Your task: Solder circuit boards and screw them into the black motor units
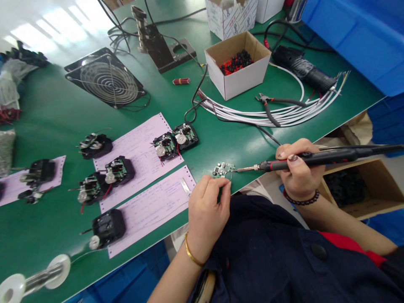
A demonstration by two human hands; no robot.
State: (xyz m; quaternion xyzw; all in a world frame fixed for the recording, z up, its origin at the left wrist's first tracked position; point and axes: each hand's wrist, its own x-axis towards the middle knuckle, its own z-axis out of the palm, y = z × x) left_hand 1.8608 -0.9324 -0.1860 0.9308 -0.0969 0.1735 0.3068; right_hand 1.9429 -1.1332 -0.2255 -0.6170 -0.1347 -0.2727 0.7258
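My right hand [299, 168] is closed around the handle of a soldering iron [328, 158]. The iron points left, and its tip meets the right edge of a small circuit board [223, 169] lying near the table's front edge. Just below the board, my left hand [210, 210] is pinched closed on thin solder wire [158, 216], which trails left across a pink sheet to a spool [44, 277]. My left fingers hide part of the board's lower edge. A flat silver piece [185, 186] lies on the sheet beside my left hand.
Several black housings with circuit boards [120, 170] sit on and beside pink printed sheets [135, 151]. Farther back are a fan [107, 78], an iron stand [160, 50], a box of small parts [236, 75], cutting pliers [271, 105] and white cables [233, 111]. Blue bins [362, 38] stand right.
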